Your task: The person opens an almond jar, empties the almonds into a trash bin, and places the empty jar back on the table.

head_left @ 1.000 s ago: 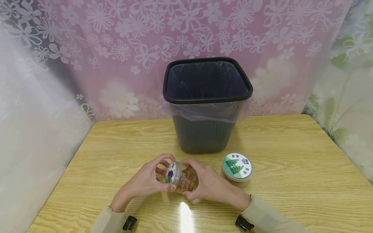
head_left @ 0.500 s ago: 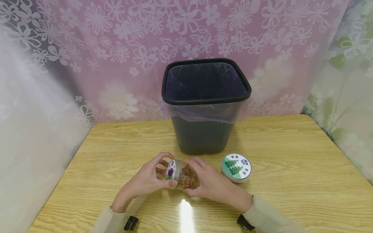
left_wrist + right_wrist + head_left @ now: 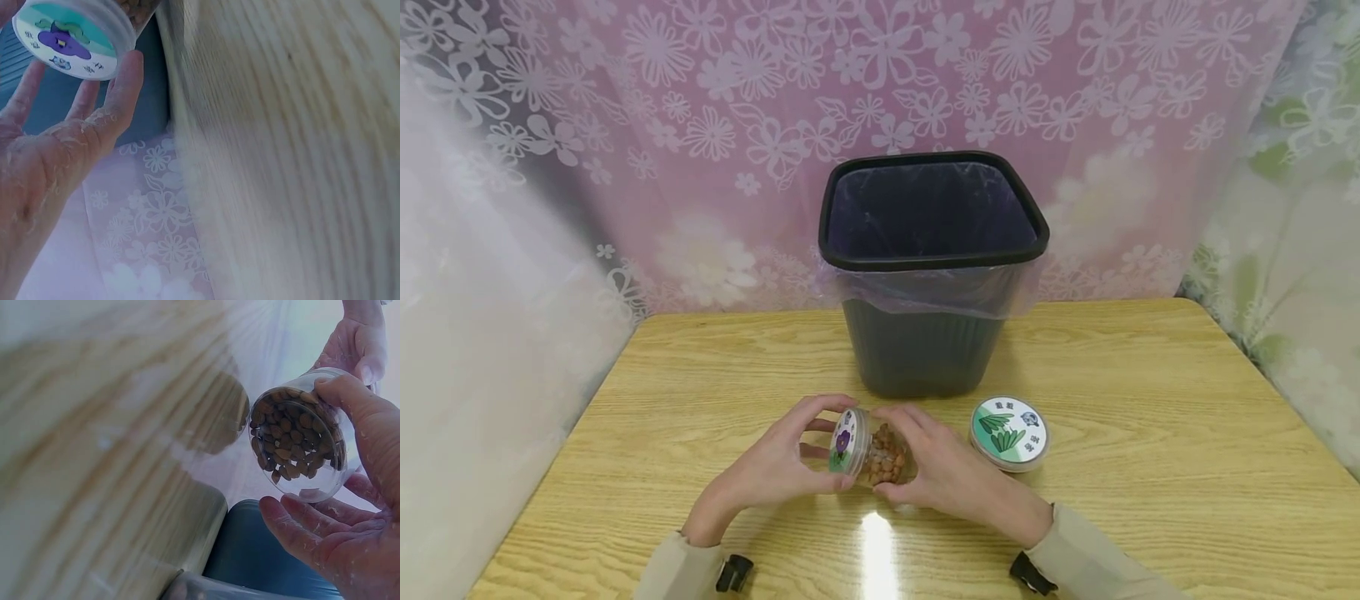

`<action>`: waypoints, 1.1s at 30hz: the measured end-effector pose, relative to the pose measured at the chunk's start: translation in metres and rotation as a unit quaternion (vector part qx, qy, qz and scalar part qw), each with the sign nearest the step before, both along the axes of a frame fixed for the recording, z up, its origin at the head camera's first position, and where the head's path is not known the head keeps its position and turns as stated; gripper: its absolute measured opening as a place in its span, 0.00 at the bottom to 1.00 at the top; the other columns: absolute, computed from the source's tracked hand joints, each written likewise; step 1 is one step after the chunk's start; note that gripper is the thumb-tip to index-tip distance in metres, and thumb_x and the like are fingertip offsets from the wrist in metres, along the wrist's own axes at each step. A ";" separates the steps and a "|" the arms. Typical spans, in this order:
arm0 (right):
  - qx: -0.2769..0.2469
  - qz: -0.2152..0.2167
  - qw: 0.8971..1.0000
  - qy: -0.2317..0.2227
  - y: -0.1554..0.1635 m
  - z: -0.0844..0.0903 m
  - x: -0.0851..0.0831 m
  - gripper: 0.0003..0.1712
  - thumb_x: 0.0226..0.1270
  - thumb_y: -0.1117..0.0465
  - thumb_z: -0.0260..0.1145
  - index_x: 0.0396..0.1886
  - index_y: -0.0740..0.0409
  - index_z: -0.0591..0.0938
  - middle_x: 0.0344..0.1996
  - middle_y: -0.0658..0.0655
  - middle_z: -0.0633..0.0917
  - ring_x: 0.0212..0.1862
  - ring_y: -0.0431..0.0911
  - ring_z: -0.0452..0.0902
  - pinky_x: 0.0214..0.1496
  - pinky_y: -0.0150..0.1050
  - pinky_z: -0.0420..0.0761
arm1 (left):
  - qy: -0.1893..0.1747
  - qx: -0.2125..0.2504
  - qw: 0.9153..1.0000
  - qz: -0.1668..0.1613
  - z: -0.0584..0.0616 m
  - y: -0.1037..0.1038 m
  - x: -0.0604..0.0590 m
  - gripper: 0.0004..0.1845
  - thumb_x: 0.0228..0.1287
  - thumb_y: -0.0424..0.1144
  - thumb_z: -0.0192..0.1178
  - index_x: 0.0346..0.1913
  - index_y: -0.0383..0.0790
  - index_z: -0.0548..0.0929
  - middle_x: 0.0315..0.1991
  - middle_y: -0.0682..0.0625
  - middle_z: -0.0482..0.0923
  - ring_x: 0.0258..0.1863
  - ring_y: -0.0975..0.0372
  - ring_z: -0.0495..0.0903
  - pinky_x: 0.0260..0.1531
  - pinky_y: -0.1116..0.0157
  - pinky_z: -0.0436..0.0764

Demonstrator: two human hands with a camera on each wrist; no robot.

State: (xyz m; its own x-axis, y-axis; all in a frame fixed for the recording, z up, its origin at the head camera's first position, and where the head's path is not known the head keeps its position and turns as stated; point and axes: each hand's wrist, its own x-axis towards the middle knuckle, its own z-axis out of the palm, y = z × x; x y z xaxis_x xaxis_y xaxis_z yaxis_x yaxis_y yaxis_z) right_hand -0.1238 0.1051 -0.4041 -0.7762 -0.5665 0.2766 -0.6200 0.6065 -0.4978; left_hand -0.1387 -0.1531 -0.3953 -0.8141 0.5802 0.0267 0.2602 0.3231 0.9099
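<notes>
Two hands, one jar between them, held on its side just above the near middle of the surface (image 3: 1150, 400).

Jar (image 3: 883, 454): clear plastic, partly filled with small brown pieces; its round base faces the right wrist camera, its lid points to the person's left.

Lid (image 3: 844, 441): white top with a purple flower and green leaves, on the jar's mouth; whether seated tight or loosened cannot be told.

Left hand (image 3: 771, 471): fingers curled round the lid's rim, thumb at the near edge, fingertips (image 3: 128, 69) pressed on its side.

Right hand (image 3: 943, 475): wrapped round the jar's body, fingers over the top, thumb beneath.

Second jar (image 3: 1010, 432): low and round, lid printed with green leaves, standing upright on the surface just right of the right hand, apart from it.

Bin (image 3: 928, 275): dark, square-mouthed, lined with a clear bag folded over its rim; stands at the back middle of the surface, behind the hands and well apart from them.

Surface: light wood grain, with a bright glare streak near the front edge.

Backdrop: pink curtain (image 3: 700, 125) with white flowers.
</notes>
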 end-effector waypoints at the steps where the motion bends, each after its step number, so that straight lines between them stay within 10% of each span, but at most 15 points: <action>1: 0.002 0.000 1.000 0.003 0.000 0.000 0.000 0.48 0.51 0.50 0.83 0.70 0.54 0.70 0.61 0.56 0.80 0.54 0.44 0.83 0.53 0.40 0.87 | 0.002 0.002 1.000 -0.004 0.000 -0.001 0.000 0.44 0.54 0.39 0.77 0.73 0.55 0.67 0.71 0.51 0.66 0.66 0.47 0.73 0.56 0.59 0.83; 33: 0.013 -0.006 0.999 0.045 -0.007 0.000 0.002 0.47 0.50 0.49 0.84 0.68 0.55 0.73 0.61 0.55 0.80 0.57 0.47 0.83 0.55 0.43 0.87 | -0.031 -0.033 0.998 0.053 0.002 -0.006 0.001 0.39 0.56 0.46 0.77 0.70 0.58 0.71 0.64 0.45 0.73 0.57 0.50 0.81 0.46 0.65 0.87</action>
